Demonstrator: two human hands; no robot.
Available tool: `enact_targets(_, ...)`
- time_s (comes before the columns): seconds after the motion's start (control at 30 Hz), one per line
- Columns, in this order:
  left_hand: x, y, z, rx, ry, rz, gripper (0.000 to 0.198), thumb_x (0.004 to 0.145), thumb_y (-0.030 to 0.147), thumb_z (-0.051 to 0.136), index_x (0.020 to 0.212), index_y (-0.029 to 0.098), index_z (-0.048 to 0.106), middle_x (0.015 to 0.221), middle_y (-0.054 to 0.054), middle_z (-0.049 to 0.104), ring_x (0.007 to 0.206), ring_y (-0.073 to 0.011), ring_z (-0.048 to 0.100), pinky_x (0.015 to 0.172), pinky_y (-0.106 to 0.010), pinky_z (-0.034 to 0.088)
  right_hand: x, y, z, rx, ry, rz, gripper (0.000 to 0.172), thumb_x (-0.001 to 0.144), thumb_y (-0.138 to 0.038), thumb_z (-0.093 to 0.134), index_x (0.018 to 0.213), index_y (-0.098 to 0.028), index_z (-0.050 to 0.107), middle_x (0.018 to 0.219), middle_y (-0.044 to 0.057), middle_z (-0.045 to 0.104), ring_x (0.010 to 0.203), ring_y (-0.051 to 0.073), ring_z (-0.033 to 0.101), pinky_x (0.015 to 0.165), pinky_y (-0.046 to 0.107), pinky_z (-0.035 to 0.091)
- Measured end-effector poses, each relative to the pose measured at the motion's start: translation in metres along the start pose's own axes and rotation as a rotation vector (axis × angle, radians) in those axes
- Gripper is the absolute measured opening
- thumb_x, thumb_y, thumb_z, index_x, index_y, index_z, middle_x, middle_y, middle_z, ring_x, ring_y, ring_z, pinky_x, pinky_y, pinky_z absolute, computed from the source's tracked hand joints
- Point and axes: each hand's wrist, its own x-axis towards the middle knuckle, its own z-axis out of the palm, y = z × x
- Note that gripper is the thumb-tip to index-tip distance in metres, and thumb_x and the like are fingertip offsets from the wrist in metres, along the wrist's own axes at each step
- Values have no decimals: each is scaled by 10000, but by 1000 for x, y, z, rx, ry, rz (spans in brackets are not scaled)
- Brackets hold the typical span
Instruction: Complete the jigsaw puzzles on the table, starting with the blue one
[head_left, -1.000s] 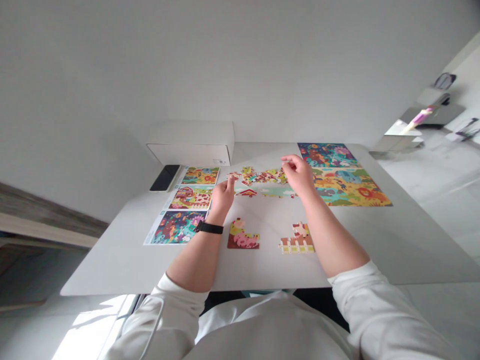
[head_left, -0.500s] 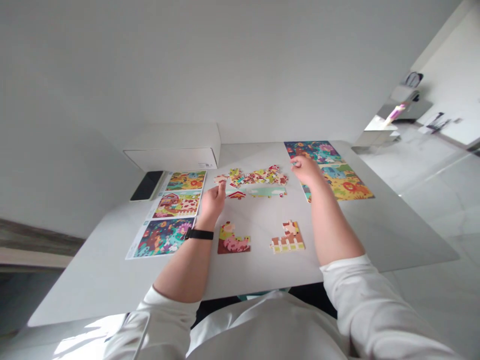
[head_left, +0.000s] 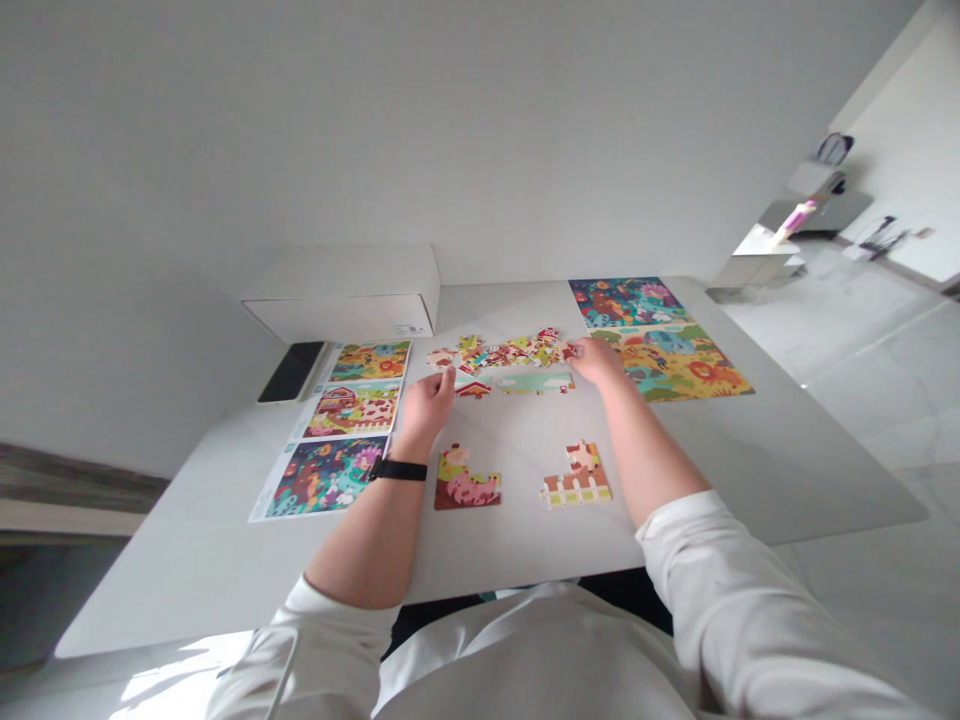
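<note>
Loose jigsaw pieces (head_left: 510,354) lie in a heap at the table's middle. My right hand (head_left: 597,360) is at the heap's right end, fingertips closed on a red puzzle piece (head_left: 570,352). My left hand (head_left: 430,402), with a black band on its wrist, is curled closed by the heap's left end; whatever its fingers hold is hidden. Between the hands lies a joined strip of sky pieces (head_left: 536,384), beside a red roof section (head_left: 473,389). Nearer me are a joined pink pig corner (head_left: 469,488) and a joined white fence corner (head_left: 576,490).
A sheet with three small pictures (head_left: 352,410) lies at left, next to a phone (head_left: 291,372). Behind stands a white box (head_left: 337,316) against the wall. Two puzzle pictures, one dark (head_left: 626,301) and one yellow (head_left: 690,375), lie at right.
My right hand has moved left and slightly toward me, from over the dark picture's edge to the heap's right end. My left hand has hardly moved.
</note>
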Motion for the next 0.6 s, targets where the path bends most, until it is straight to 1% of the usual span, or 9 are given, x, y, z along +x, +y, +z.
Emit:
enact_targets(0.13, -1, 0, 0, 2, -13, 7, 571, 1026, 587, 418, 580, 231, 399, 543, -2, 387, 586, -163, 380, 590, -317, 235, 0, 2, 6, 23, 91, 31, 282, 935, -242, 698, 1192, -190, 803, 1204, 183, 776, 1142, 316, 729, 1015, 413, 567)
enact_targets(0.23, 0, -1, 2, 10, -20, 7, 564, 1040, 576, 401, 595, 231, 438, 556, -9, 443, 592, -169, 423, 601, -314, 254, -3, -1, 7, 25, 89, 64, 296, 962, -226, 653, 1218, -192, 798, 1246, 182, 772, 1148, 316, 726, 1005, 413, 564)
enact_targets(0.37, 3, -5, 5, -12, -5, 1, 537, 1067, 543, 367, 658, 229, 518, 597, -21, 539, 626, -186, 514, 631, -302, 309, -7, -8, 3, 100, 60, 43, 337, 972, -166, 591, 1242, -222, 783, 1213, 121, 808, 1148, 276, 732, 1013, 386, 555)
enact_targets(0.47, 4, -8, 7, -62, 32, -15, 458, 1078, 482, 373, 766, 227, 591, 633, -17, 579, 674, -199, 578, 672, -292, 366, -8, -13, -1, 157, 105, 14, 359, 956, -148, 567, 1234, -231, 779, 1168, 96, 826, 1105, 266, 747, 1017, 385, 558)
enact_targets(0.53, 5, -10, 9, -105, 68, -36, 374, 1076, 428, 386, 884, 227, 635, 666, -10, 600, 697, -204, 600, 706, -291, 404, -9, -17, -7, 185, 161, -2, 365, 938, -151, 575, 1232, -231, 777, 1162, 94, 829, 1093, 279, 749, 1016, 402, 564)
enact_targets(0.6, 7, -13, 11, -166, 104, -54, 302, 1072, 367, 382, 1023, 227, 645, 701, -2, 612, 705, -200, 604, 733, -292, 432, -10, -22, -14, 215, 205, -23, 369, 928, -157, 586, 1238, -230, 774, 1170, 90, 827, 1059, 279, 754, 1006, 408, 569)
